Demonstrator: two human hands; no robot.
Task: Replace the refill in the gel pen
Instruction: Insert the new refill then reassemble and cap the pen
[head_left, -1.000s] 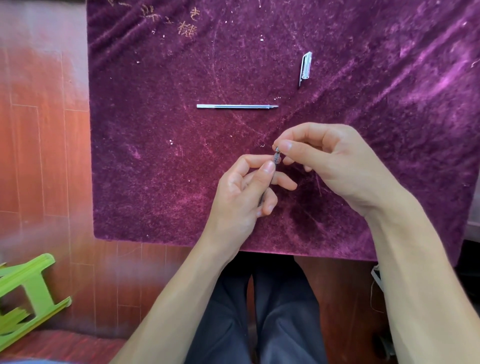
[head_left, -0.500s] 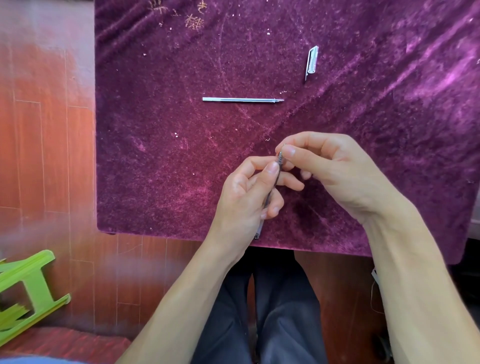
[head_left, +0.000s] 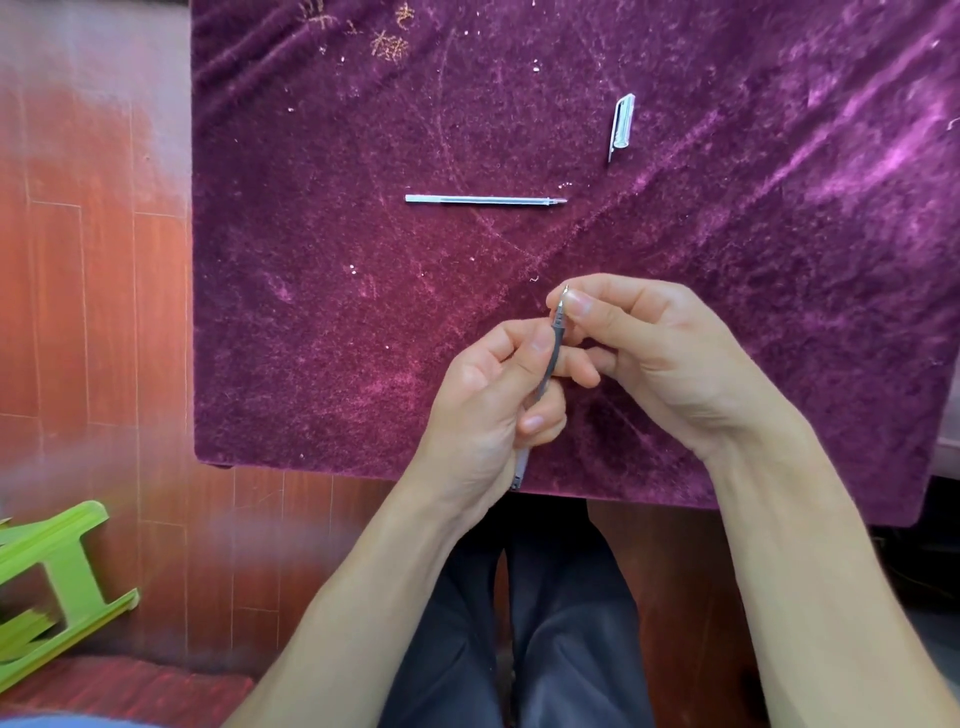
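The gel pen is a slim grey barrel, held upright and slightly tilted above the near part of the purple cloth. My left hand wraps around its middle, and its lower end sticks out below the palm. My right hand pinches the metal tip section between thumb and forefinger. A loose refill lies flat on the cloth farther away, with its point to the right. The clear pen cap lies at the back right of it.
A purple velvet cloth covers the table, with small crumbs scattered on it. The table's near edge runs just under my wrists. A green plastic stool stands on the wooden floor at the lower left. My legs are below the table.
More of the pen's barrel and its tip now show between my hands, and both hands have shifted slightly toward me. The refill and the cap lie where they were.
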